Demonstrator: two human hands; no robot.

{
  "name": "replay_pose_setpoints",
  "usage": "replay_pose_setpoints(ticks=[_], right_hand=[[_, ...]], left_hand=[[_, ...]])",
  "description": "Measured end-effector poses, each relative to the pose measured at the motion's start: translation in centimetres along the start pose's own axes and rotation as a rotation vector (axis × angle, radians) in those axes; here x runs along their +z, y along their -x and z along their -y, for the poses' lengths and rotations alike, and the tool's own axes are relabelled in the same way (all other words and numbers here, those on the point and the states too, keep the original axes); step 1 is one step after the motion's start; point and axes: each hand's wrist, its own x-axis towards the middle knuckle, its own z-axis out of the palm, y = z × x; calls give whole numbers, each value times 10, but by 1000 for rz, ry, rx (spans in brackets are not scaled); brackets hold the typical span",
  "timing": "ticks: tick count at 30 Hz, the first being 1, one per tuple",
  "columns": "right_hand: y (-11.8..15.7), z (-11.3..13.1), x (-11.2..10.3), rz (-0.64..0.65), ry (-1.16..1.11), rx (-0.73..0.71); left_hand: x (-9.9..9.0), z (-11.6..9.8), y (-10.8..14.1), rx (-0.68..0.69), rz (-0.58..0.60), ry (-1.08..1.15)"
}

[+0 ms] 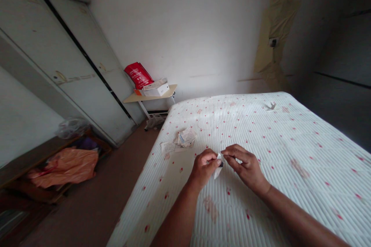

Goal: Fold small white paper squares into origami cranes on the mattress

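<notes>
Above the white bedspread with red dots (290,146), my left hand (204,166) pinches a small white piece of paper (218,172) between thumb and fingers. A small dark spot or object shows on the paper beside the thumb. My right hand (245,164) is just to the right, its thumb and fingertips closed together at the paper's upper edge. What those fingertips hold is too small to make out. Farther forward and left, a loose pile of printed paper pieces (185,137) lies on the bed.
A small table (133,98) with a red bag (139,75) and a white box (157,90) stands past the bed's far left corner. A crumpled scrap (271,106) lies at the bed's far right. Cabinets (78,96) and an orange plastic bag (68,166) are left.
</notes>
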Motion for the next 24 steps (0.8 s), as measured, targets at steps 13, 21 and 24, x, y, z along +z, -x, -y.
replay_pose_setpoints(ticks=[13,21,24], right_hand=[[2,-4,5,52,-50,285],[3,-10,7,34,-99,349],[3,-9,7,76,-163,404]], left_hand=[[-2,1,0,114,-44,-240],[4,-3,1,197,-96,-499],[4,-3,1,216,-107,-499]])
